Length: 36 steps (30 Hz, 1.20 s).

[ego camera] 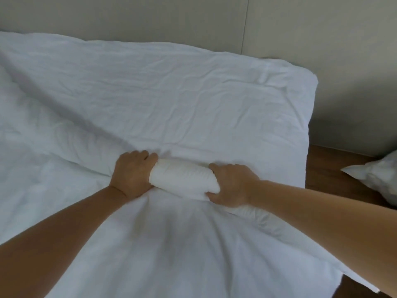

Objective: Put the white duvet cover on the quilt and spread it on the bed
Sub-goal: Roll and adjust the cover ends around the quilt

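I see both hands at the lower centre of the frame, gripping a rolled bundle of quilt (pixel 183 179) between them: my left hand (pixel 132 175) has its fingers curled round the left end, my right hand (pixel 231 186) clamps the right end. The white duvet cover (pixel 171 100) lies spread and wrinkled over the bed. A pillow (pixel 378 179) sits on the wooden floor (pixel 322 168) at the right edge

Duvet cover (pixel 171 100): matt creased cloth; floor (pixel 326 168): wood.
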Motion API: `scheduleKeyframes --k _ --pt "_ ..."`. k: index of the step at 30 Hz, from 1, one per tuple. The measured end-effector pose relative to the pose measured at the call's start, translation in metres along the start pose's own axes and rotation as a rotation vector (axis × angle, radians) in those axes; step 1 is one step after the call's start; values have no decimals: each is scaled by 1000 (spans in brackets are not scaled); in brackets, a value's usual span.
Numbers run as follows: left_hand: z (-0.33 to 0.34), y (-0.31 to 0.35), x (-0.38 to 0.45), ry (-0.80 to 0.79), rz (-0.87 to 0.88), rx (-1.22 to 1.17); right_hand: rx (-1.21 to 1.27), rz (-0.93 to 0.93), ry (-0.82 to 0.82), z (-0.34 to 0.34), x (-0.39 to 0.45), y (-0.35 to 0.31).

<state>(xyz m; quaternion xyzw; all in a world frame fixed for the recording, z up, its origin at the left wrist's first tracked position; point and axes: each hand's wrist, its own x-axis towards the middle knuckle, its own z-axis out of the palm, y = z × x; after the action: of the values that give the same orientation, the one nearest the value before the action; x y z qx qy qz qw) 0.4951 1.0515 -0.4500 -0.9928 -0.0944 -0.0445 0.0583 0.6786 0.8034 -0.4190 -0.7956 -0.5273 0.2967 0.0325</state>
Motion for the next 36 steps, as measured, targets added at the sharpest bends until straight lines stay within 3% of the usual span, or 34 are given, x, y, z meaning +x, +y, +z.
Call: scheduleKeyframes --k 4,6,8,10,12,15,18,21,24,26,28,32,34,36 --pt "-56 -19 47 -774 -22 -199 -72 -92 46 11 -3 4" --pt "-72 -27 71 -973 58 -73 -75 -128 -5 14 -1 3" --pt "-65 -28 72 -935 122 74 -77 -153 -42 11 0 3" --pt "-53 -22 51 -869 11 16 -84 -138 -46 3 0 3" --pt "-42 -18 12 -621 -137 -42 -101 -143 13 5 -1 -1" --pt "-23 3 -57 -41 -223 -29 -174 -183 138 17 -6 -7" --pt "-7 33 -85 123 -454 55 -228 -162 202 27 -16 -11" --pt "0 28 -76 128 -461 -11 -239 -124 99 21 -17 -20" --pt "0 28 -72 113 -513 -61 112 57 -203 -13 -7 -20" --pt "1 34 -74 96 -570 -55 206 93 -290 -23 -1 -23" --pt "-1 39 -75 66 -592 -52 89 59 -226 -11 -2 -35" --pt "-19 45 -88 -47 -678 -251 -136 -54 83 36 -24 -51" --pt "-32 41 -97 -141 -629 -366 -219 -110 168 46 -31 -53" --pt "-50 30 -101 -333 -531 -388 -304 -159 209 52 -37 -58"
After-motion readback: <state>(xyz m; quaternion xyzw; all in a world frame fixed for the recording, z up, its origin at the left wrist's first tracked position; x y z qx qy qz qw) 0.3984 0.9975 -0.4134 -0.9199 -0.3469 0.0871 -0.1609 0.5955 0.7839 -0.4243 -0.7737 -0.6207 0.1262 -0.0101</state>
